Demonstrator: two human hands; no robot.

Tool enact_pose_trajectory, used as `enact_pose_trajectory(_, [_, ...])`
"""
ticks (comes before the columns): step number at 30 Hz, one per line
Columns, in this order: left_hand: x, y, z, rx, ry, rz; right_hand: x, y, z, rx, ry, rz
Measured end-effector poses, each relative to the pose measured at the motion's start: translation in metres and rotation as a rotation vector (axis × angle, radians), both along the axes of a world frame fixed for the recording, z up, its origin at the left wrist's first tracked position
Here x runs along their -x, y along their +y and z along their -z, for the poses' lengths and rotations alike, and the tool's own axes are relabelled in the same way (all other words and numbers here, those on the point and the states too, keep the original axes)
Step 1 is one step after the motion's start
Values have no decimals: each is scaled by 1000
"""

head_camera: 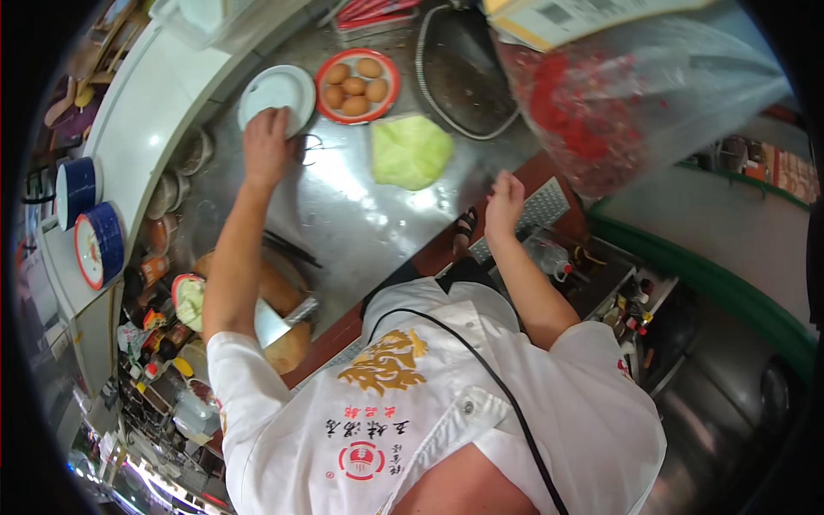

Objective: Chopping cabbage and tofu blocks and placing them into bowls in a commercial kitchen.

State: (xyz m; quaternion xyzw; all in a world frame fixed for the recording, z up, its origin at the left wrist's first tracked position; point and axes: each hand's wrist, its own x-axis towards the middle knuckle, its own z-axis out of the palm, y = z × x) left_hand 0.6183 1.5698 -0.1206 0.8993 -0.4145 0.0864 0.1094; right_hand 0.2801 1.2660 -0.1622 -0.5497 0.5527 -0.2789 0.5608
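My left hand point(265, 148) has its fingers over the near rim of a round white plate point(278, 90) on the metal counter point(322, 212); its thumb is hard to make out. Right beside the plate stands a red-rimmed plate point(322, 106) of several brown eggs point(354, 85). A flat pale green cabbage leaf point(412, 151) lies on the steel nearer to me. My right hand point(505, 203) hangs by the counter's right edge, fingers curled and blurred, with nothing visible in it. Below my left forearm, a cleaver point(270, 325) rests by a round wooden board point(286, 354).
A dark pan-like vessel point(470, 71) with a coiled metal rim stands at the back. Hanging close at right is a clear plastic bag point(605, 122) with red contents. Black chopsticks point(290, 248) lie left. Bowls and jars point(161, 232) line the left side, below a white ledge point(135, 109).
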Motion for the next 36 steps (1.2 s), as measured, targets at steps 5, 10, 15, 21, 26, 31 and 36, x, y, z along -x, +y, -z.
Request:
enact_pose_trajectory(5, [40, -5, -42, -146, -161, -132, 25, -111, 47, -880, 24, 329])
enact_pose_trajectory(10, [128, -15, -79, 275, -302, -403, -13, -157, 82, -1147, -208, 23])
enact_pose_trajectory(15, [258, -80, -66, 150, -94, -356, -9, -155, 78, -1198, -211, -86])
enact_pose_trajectory(21, [354, -116, 2, -124, 365, -438, -3, -136, 41, -1149, -381, -121])
enact_pose_trajectory(26, [356, -105, 31, -200, 385, -511, -10, -151, 76, -1183, -514, 101])
enact_pose_trajectory(31, [342, -116, 54, -121, 298, -459, 12, -217, 114, -1136, -251, -1])
enact_pose_trajectory(36, [356, -99, 55, -130, 288, -513, -27, -143, 72, -1236, -388, -203])
